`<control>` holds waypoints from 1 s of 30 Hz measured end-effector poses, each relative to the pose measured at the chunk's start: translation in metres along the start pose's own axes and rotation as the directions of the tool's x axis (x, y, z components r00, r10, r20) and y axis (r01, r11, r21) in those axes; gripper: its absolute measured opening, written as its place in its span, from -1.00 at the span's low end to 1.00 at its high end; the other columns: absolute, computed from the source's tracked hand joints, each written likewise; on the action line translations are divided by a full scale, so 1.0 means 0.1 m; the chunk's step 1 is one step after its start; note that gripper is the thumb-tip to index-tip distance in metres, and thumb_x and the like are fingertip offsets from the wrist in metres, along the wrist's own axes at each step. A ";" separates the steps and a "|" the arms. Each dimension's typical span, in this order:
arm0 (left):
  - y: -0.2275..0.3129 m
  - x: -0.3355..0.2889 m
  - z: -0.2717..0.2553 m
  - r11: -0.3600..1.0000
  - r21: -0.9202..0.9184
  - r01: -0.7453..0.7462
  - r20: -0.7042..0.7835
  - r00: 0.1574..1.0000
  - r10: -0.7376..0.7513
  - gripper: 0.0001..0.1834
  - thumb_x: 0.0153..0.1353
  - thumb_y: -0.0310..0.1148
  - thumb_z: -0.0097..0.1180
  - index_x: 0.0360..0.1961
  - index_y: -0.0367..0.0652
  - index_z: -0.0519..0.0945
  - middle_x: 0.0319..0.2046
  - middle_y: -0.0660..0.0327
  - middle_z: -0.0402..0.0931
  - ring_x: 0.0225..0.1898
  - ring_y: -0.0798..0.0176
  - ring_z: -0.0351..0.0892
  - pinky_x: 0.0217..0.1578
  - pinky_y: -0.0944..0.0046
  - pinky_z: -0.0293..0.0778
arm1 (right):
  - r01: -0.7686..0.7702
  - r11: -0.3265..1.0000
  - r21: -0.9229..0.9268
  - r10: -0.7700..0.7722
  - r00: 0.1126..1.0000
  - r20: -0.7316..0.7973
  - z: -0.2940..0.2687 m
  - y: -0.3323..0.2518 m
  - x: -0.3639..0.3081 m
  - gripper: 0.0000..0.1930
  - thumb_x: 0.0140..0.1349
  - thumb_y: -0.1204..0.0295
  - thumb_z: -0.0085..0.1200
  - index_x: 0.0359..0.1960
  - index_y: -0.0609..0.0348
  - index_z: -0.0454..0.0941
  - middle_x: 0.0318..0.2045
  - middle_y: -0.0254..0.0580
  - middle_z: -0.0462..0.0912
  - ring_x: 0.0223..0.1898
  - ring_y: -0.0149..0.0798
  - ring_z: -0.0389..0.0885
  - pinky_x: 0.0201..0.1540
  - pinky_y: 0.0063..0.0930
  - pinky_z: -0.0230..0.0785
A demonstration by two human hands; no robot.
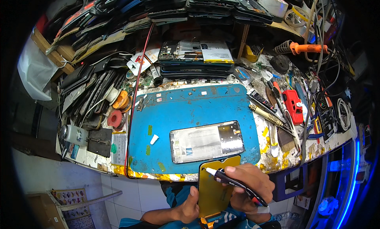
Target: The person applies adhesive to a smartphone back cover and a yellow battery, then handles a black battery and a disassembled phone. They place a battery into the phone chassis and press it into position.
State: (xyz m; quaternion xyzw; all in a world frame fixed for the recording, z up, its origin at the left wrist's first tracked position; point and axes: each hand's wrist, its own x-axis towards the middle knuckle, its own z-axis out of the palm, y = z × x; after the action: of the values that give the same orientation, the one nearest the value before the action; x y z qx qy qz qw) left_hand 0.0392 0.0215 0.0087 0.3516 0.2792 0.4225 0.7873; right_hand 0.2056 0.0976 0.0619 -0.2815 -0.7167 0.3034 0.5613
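Observation:
My left hand (187,207) is closed on the left edge of a phone screen (217,189), a flat golden-yellow panel with a dark rim and an orange strip at its lower end. In my right hand (251,184) is a black glue tube (237,183), held slantwise over the panel. Its white nozzle points at the panel's upper left corner; whether it touches cannot be made out. Just beyond lies a phone frame (198,144) on the blue work mat (190,110), its inside facing up. A small white cap (154,139) rests left of the frame.
Stacked phone parts (196,69) stand behind the mat. To the left are solder spools (114,119), a jar (74,135) and a battery (118,148). Tweezers, a brush (285,140) and a red tool (293,106) crowd the right. A soldering iron (308,48) hangs at upper right.

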 end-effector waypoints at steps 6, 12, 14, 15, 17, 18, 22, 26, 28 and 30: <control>0.00 0.01 -0.02 0.999 -0.006 -0.044 0.018 0.999 0.044 -0.06 0.37 0.31 -0.82 0.20 -0.24 0.40 0.22 0.00 0.39 0.25 0.13 0.39 0.25 0.10 0.33 | 0.032 0.999 -0.011 -0.032 0.999 0.014 0.01 0.01 0.00 -0.55 0.01 0.60 0.32 0.00 0.40 0.58 -0.26 0.06 0.71 -0.28 -0.08 0.74 -0.27 -0.34 0.59; -0.04 -0.01 -0.02 0.999 0.005 -0.053 -0.031 0.998 0.053 -0.06 0.38 0.28 -0.84 0.17 -0.25 0.43 0.20 -0.01 0.42 0.24 0.13 0.40 0.28 0.10 0.28 | 0.041 0.999 -0.010 -0.041 0.999 0.016 0.02 0.03 0.00 -0.53 0.00 0.61 0.33 0.02 0.38 0.58 -0.22 0.05 0.70 -0.27 -0.10 0.74 -0.27 -0.33 0.59; -0.05 -0.01 -0.04 0.995 -0.075 -0.061 -0.010 0.998 0.061 -0.06 0.37 0.29 -0.84 0.17 -0.24 0.42 0.19 0.00 0.43 0.25 0.13 0.39 0.28 0.10 0.28 | 0.027 1.000 -0.005 -0.027 1.000 0.016 0.02 0.02 0.01 -0.53 0.00 0.62 0.33 0.03 0.38 0.57 -0.22 0.05 0.70 -0.27 -0.10 0.73 -0.28 -0.33 0.58; -0.06 0.00 -0.04 0.996 -0.049 -0.070 -0.018 0.997 0.069 -0.06 0.37 0.30 -0.84 0.18 -0.24 0.41 0.19 0.00 0.43 0.25 0.13 0.38 0.28 0.10 0.28 | 0.025 1.000 -0.009 -0.025 0.999 0.024 0.01 0.02 0.01 -0.52 0.00 0.62 0.33 0.03 0.38 0.57 -0.22 0.04 0.70 -0.27 -0.11 0.73 -0.28 -0.33 0.58; -0.03 0.02 -0.05 0.995 -0.052 -0.090 0.046 0.995 0.093 -0.06 0.35 0.33 -0.83 0.26 -0.21 0.34 0.19 -0.01 0.42 0.27 0.12 0.37 0.28 0.10 0.28 | 0.012 1.000 -0.008 -0.011 0.999 0.044 -0.01 0.01 0.01 -0.53 0.00 0.63 0.33 0.03 0.36 0.58 -0.23 0.00 0.71 -0.27 -0.12 0.73 -0.27 -0.33 0.58; 0.00 0.03 -0.04 0.997 -0.053 -0.064 0.009 0.998 0.065 -0.05 0.34 0.34 -0.83 0.30 -0.20 0.29 0.21 -0.02 0.40 0.28 0.11 0.35 0.28 0.10 0.28 | -0.001 1.000 -0.003 0.001 0.998 0.057 -0.02 0.01 0.01 -0.54 -0.01 0.63 0.33 0.02 0.35 0.59 -0.24 -0.02 0.71 -0.27 -0.12 0.73 -0.26 -0.32 0.58; 0.19 0.14 0.04 0.993 -0.114 -0.030 -0.028 0.999 0.027 -0.07 0.33 0.38 -0.77 0.46 -0.11 0.00 0.38 -0.12 0.12 0.38 -0.03 0.21 0.33 0.05 0.23 | -0.044 0.995 0.088 0.032 0.990 0.135 -0.06 -0.01 -0.04 -0.58 -0.01 0.56 0.35 -0.03 0.25 0.65 -0.30 -0.15 0.73 -0.28 -0.19 0.72 -0.21 -0.31 0.55; 0.42 0.25 0.11 0.975 -0.202 0.096 -0.058 0.992 -0.110 -0.14 0.38 0.32 -0.72 0.50 -0.05 -0.12 0.48 -0.16 -0.19 0.44 -0.15 0.05 0.38 -0.01 0.13 | -0.038 0.996 0.078 0.022 0.981 0.193 -0.05 -0.01 -0.11 -0.64 0.03 0.40 0.36 -0.09 0.15 0.71 -0.37 -0.28 0.73 -0.32 -0.33 0.70 -0.13 -0.39 0.46; 0.48 0.27 0.14 0.967 -0.228 0.116 -0.079 0.987 -0.138 -0.17 0.41 0.27 -0.72 0.50 -0.05 -0.11 0.47 -0.17 -0.16 0.44 -0.15 0.07 0.39 -0.02 0.12 | -0.029 0.998 0.064 0.016 0.980 0.199 -0.05 0.01 -0.12 -0.65 0.03 0.40 0.36 -0.09 0.15 0.71 -0.36 -0.28 0.74 -0.32 -0.33 0.70 -0.11 -0.37 0.46; 0.50 0.28 0.16 0.964 -0.237 0.117 -0.085 0.986 -0.140 -0.20 0.42 0.24 -0.73 0.50 -0.05 -0.10 0.47 -0.18 -0.14 0.44 -0.14 0.07 0.39 -0.02 0.12 | -0.027 0.998 0.053 0.016 0.979 0.206 -0.06 0.03 -0.12 -0.64 0.03 0.40 0.36 -0.09 0.16 0.71 -0.34 -0.27 0.74 -0.31 -0.33 0.70 -0.09 -0.35 0.45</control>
State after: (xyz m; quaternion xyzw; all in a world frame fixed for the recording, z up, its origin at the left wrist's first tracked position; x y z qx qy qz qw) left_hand 0.0414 0.0604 0.0542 0.2169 0.2897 0.4175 0.8335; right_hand 0.2139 0.0909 0.0532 -0.2409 -0.7590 0.3566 0.4887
